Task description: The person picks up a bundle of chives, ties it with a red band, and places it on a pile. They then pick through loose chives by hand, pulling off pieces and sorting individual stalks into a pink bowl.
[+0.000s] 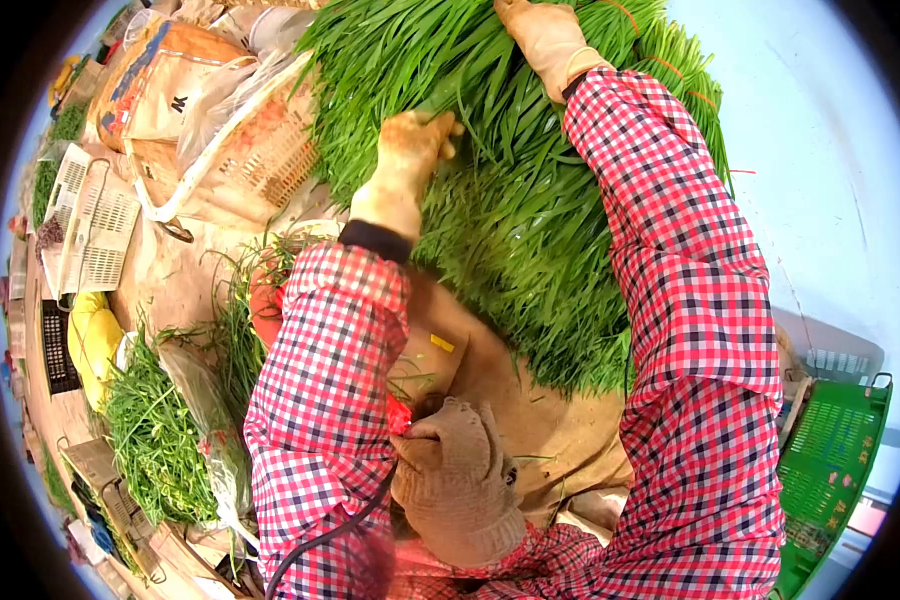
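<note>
A large heap of long, flat green leaves, which look like garlic chives (560, 260), lies in front of me. Orange bands circle several bunches at its upper right. My left hand (410, 165), in a pale glove, is at the left side of the heap with its fingers curled in on some leaves. Higher up, my right hand (547, 42), gloved too, lies on the chives with its fingers bent down into them. The top edge of the view cuts off part of those fingers.
Brown cloth (530, 430) covers the ground, with a brown ribbed knit shape (460, 480) between my arms. Left are a white crate (100, 220), an orange-and-white sack (170, 90) and loose greens (160, 440). A green crate (835, 470) stands right, near a pale blue surface (800, 130).
</note>
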### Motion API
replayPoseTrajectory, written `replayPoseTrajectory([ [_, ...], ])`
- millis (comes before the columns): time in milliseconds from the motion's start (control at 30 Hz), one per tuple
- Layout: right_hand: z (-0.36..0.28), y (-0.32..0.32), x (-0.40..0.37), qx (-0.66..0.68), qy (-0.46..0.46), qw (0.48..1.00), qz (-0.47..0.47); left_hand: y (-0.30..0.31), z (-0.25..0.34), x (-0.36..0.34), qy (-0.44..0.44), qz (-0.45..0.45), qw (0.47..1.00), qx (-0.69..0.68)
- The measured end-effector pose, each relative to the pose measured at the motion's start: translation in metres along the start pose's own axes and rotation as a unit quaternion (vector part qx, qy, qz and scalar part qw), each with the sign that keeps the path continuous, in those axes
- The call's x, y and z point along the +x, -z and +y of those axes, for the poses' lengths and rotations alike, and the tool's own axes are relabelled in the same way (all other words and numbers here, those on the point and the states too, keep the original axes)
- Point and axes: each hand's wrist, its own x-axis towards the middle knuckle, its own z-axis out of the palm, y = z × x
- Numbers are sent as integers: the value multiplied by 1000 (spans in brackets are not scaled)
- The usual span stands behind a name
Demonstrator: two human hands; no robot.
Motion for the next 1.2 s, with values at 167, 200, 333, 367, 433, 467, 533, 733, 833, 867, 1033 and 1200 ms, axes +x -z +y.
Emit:
replayPoseTrajectory([
  [167,-3,-7,-4,6,24,999,36,5,-11,-26,66,-7,986,-155],
  [200,-4,-7,-2,11,19,1000,20,4,-9,-27,60,-6,986,-154],
  [333,-3,-16,1,50,-5,998,42,3,-10,-34,36,13,990,-132],
  [367,0,-21,4,42,13,998,38,2,-13,-35,27,19,990,-134],
  [433,0,-36,9,87,8,994,62,-3,-24,-30,16,27,991,-127],
  [467,1,-32,9,82,9,995,51,-4,-23,-31,11,29,992,-120],
  [533,2,-25,7,73,11,997,30,-6,-22,-35,37,26,987,-156],
  [733,4,-40,11,92,19,994,58,-8,-23,-39,51,43,987,-146],
  [833,11,-46,12,73,-7,997,9,-12,-59,-49,-39,34,999,-11],
  [867,12,-39,9,61,-2,998,19,-5,-72,-62,-73,31,995,62],
  [1033,10,-23,1,115,-36,992,34,39,-100,-178,268,68,943,-188],
  [1200,17,-34,-4,69,31,989,128,82,-90,-215,198,74,941,-265],
])
